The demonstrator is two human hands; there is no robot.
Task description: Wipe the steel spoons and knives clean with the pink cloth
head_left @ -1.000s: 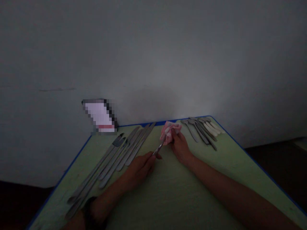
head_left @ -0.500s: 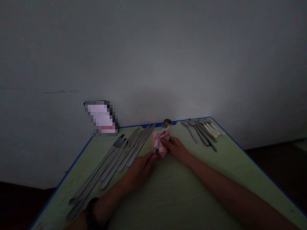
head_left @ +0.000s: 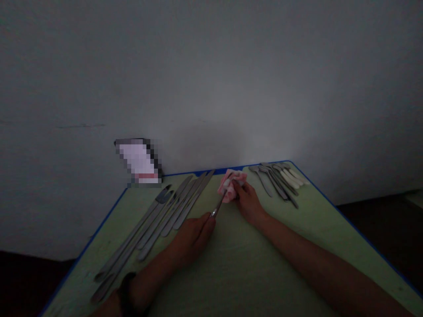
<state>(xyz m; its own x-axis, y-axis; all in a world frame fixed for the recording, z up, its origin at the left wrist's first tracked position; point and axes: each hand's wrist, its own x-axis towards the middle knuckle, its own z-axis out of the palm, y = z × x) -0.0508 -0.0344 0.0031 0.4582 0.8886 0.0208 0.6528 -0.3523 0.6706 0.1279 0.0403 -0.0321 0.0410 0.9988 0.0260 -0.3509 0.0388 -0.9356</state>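
My left hand (head_left: 196, 233) is closed around the handle of a metal spoon (head_left: 218, 205), which slants up and away over the middle of the table. A pink and white cloth (head_left: 228, 193) wraps the spoon's far end, so its bowl is hidden. The fingers of my right hand (head_left: 249, 200) pinch that cloth against the spoon. Several long metal knives (head_left: 168, 215) lie in a slanted row to the left of my left hand. To the right of my right hand lie several spoons and forks (head_left: 277, 182), a few with white handles (head_left: 292, 178).
A green table (head_left: 251, 273) with a blue edge stands against a grey wall (head_left: 211, 79). At its back left corner a dark-framed device with a blurred bright screen (head_left: 140, 160) leans upright.
My right hand has slid the cloth up from the spoon's handle over its bowl, which showed before. More of the handle now shows by my left hand.
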